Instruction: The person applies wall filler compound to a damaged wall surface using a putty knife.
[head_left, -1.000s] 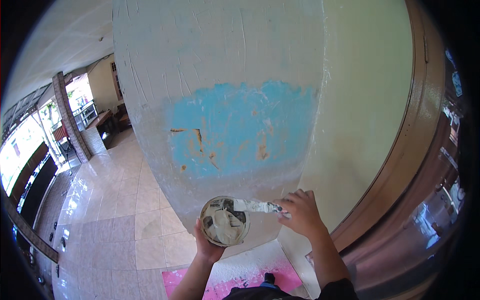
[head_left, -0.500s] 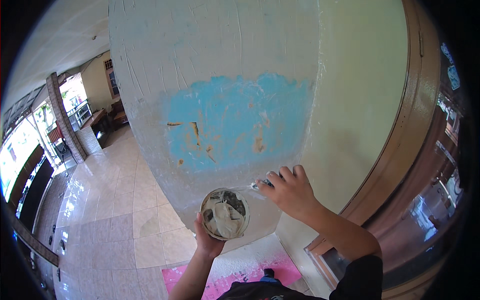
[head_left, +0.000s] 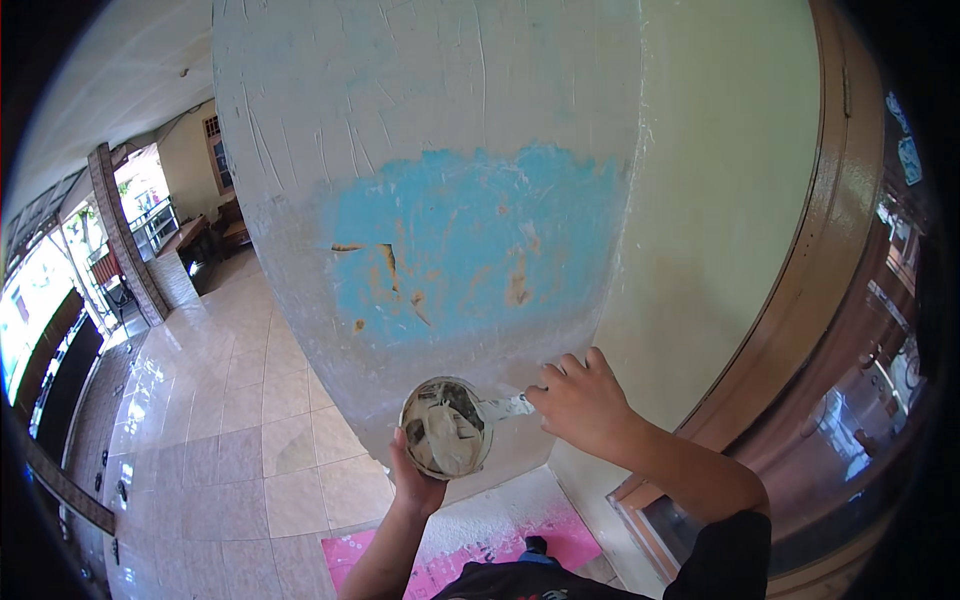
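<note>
My left hand point(head_left: 418, 484) grips a round tub point(head_left: 404, 418) from below and the side, its thumb up against the outer wall. Inside lies thick off-white putty point(head_left: 452, 447), with dark bare patches around it. In my right hand point(head_left: 580, 402) is a putty knife point(head_left: 506, 407), its handle mostly covered by my fingers. The pale, smeared blade points left and reaches the tub's right rim; I cannot tell whether it touches. Beyond both hands, the grey wall point(head_left: 430, 90) bears a blue patch point(head_left: 460, 230) with cracks and brownish chipped spots.
A pale green wall point(head_left: 715, 190) meets the grey one at a corner on the right, beside a brown wooden frame point(head_left: 790, 310) with glass. Below me lies a pink sheet point(head_left: 445, 570) dusted white. Tiled floor point(head_left: 230, 440) stretches left toward a pillar point(head_left: 125, 235).
My right hand has turned and lowered slightly, so the putty knife's blade now shows alongside the tub's right rim. My left hand and the tub have hardly moved.
</note>
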